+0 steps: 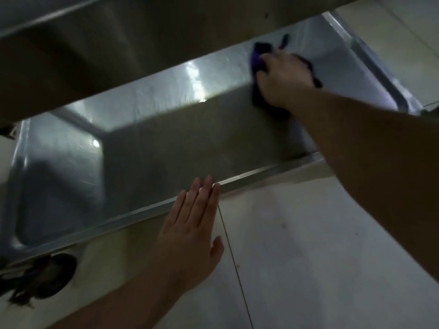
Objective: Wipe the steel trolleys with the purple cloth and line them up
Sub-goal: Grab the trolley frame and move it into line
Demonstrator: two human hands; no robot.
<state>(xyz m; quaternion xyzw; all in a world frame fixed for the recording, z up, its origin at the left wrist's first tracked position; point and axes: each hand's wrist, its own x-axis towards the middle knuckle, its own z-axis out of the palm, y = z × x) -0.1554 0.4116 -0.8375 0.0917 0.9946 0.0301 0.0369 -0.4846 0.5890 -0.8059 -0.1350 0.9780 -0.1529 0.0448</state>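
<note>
Pale floor tiles (308, 245) run under a steel trolley (166, 148), seen from above with its upper shelf (118, 43) overhanging the lower one. A castor (47, 276) shows at the near left corner.

The right hand (282, 81) reaches to the far right part of the lower shelf and presses the purple cloth (257, 59) flat on the steel, fingers spread over it and bunching its edge. The left hand (192, 229) is flat and holds nothing; its straight fingertips (209, 184) touch the shelf's near rim (261, 170), seemingly to steady the trolley.

The step in hand looks like wiping the lower shelf. To do it well, long overlapping strokes should run from that far corner across to the left, with even pressure. The cloth should stay flat under the palm and reach into the raised edges and corners. The left hand should brace the rim so the castors do not roll.
</note>
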